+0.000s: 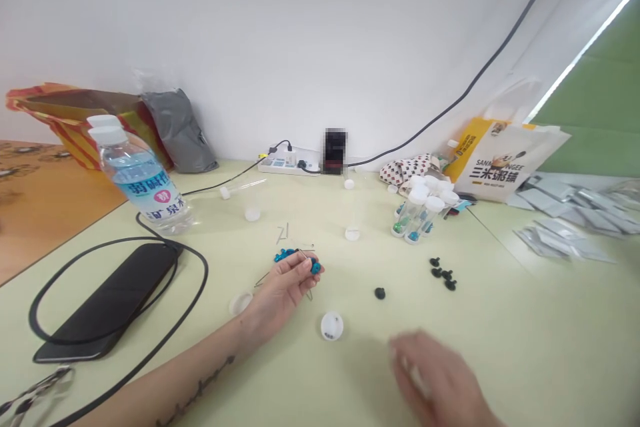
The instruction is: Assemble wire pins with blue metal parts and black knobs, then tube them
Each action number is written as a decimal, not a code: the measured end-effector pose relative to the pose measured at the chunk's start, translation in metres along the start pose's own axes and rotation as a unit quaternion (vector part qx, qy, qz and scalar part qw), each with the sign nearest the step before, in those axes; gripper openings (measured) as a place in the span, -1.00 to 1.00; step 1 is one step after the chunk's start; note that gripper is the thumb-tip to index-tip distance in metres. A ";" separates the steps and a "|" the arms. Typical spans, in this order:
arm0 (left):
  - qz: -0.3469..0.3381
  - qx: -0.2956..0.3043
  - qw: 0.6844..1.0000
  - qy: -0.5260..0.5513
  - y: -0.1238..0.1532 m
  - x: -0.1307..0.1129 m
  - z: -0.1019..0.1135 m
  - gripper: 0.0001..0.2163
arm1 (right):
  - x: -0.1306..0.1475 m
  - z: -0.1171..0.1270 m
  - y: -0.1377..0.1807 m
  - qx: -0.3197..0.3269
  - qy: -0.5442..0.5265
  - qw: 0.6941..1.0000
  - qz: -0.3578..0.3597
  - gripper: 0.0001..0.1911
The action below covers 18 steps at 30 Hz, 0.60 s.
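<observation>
My left hand (pixel 283 287) pinches a small blue part (pixel 315 267) between thumb and fingertips, just above the table. Thin bent metal pieces stick out around the fingers; how they sit there is partly hidden. More blue parts (pixel 284 255) lie right behind that hand. Below it stands a shallow white cap (pixel 332 326) with tiny dark bits inside, and another white cap (pixel 241 303) lies beside the wrist. My right hand (pixel 435 373) is smeared by motion at the lower right, apart from these things. A small black knob-like piece (pixel 380 293) lies beyond it.
Several black pieces (pixel 445 273) and a cluster of clear tubes with white caps (pixel 423 210) are on the right. A phone (pixel 110 300), a looped black cable (pixel 206 267) and water bottles (pixel 150 187) occupy the left. A power strip (pixel 287 161) and paper bag (pixel 500 160) stand behind.
</observation>
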<state>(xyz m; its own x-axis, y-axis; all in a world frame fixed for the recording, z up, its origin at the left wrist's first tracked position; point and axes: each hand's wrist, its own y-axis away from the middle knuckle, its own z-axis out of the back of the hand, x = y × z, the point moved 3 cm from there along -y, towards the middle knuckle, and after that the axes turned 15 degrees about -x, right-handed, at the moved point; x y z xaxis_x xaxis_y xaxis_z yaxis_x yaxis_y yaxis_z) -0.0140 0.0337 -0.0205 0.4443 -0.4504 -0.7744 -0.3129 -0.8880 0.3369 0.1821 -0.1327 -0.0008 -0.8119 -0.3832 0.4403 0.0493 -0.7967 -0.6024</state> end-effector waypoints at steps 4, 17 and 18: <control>-0.002 0.016 1.000 -0.005 0.000 -0.003 -0.001 -0.86 | -0.058 -0.013 -0.044 0.024 -0.003 0.978 -0.206 -0.67; -0.034 0.039 0.998 -0.033 -0.010 0.001 -0.019 -0.93 | -0.055 -0.072 -0.084 0.015 -0.368 0.887 -0.280 -0.83; -0.038 0.039 0.998 -0.040 -0.012 0.003 -0.022 -0.93 | -0.054 -0.077 -0.088 0.008 -0.385 0.875 -0.293 -0.82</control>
<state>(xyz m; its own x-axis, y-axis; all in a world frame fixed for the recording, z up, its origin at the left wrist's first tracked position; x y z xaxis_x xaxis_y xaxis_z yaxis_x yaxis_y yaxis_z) 0.0098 0.0412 -0.0156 0.4023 -0.3714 -0.8368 -0.3464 -0.9078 0.2364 0.1768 -0.0057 -0.0233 -0.0690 -0.1032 0.9923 -0.2305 -0.9661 -0.1165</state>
